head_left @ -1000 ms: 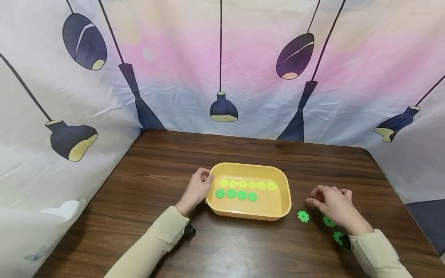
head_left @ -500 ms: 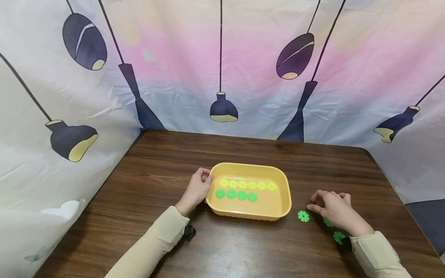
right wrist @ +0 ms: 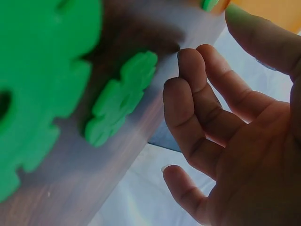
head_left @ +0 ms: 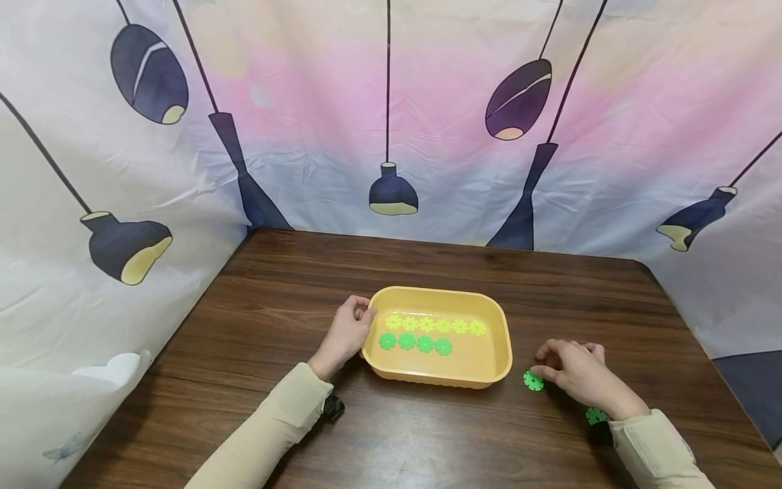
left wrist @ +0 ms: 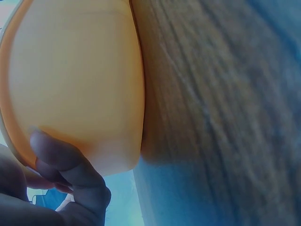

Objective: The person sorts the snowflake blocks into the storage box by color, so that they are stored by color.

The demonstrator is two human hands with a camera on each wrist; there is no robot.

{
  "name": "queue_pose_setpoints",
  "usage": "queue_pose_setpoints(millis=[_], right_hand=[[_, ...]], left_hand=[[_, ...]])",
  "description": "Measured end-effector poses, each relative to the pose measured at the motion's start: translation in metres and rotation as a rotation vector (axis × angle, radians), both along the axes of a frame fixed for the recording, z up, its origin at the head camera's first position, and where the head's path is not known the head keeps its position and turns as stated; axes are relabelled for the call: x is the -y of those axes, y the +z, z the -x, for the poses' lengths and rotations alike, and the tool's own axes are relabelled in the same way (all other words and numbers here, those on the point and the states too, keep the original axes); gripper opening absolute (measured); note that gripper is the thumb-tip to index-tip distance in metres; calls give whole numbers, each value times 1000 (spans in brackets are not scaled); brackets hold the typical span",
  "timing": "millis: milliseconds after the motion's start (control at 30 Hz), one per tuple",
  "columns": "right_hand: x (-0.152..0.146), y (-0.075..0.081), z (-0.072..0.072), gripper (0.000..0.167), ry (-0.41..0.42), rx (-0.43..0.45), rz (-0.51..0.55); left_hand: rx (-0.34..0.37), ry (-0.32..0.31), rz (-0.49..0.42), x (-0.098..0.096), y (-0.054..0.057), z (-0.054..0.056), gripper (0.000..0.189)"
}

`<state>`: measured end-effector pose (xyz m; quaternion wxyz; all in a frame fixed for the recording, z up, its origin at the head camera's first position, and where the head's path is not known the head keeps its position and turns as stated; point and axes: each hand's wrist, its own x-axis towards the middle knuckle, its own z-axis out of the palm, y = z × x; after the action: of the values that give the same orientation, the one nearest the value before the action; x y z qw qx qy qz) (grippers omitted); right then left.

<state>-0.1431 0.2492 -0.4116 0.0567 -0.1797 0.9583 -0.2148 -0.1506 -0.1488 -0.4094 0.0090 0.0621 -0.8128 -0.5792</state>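
My left hand (head_left: 345, 336) grips the left rim of a yellow plastic basin (head_left: 476, 360), thumb on top. In the left wrist view, bent fingers (left wrist: 70, 165) press against the basin's outer wall (left wrist: 80, 80). Low over the table, my right hand (head_left: 580, 377) has loosely bent fingers, its thumb overlapping the edge of a green notched disc (head_left: 533, 382). The right wrist view shows nothing between the fingers. There, one green disc (right wrist: 42, 75) is large and near, with another (right wrist: 121, 99) lying beyond it. A further green disc (head_left: 595, 415) lies by the right sleeve.
Inside the basin is a row of several yellow notched discs (head_left: 426, 325) above a row of several green ones (head_left: 425, 343). The basin stands on a dark wooden table (head_left: 415, 435). A cloth printed with lamps (head_left: 330, 122) hangs behind the table.
My right hand has moved left and nearer to me, so its thumb reaches the disc closest to the basin. The hand hides another green disc. My left hand has not moved.
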Motion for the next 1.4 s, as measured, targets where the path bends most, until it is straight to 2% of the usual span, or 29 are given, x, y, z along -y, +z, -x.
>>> queue_pose_setpoints(millis=[433,700,1400], right_hand=[[7,0,-4,35,19,25,12],[9,-1,-3,22,30,37,6],[12,0,-4,24,54,11,-34]], left_hand=[[-2,2,2,0,0,0,20],[-9,2,-2,-1,0,0,20],[-8,10,1,-1,0,0,19]])
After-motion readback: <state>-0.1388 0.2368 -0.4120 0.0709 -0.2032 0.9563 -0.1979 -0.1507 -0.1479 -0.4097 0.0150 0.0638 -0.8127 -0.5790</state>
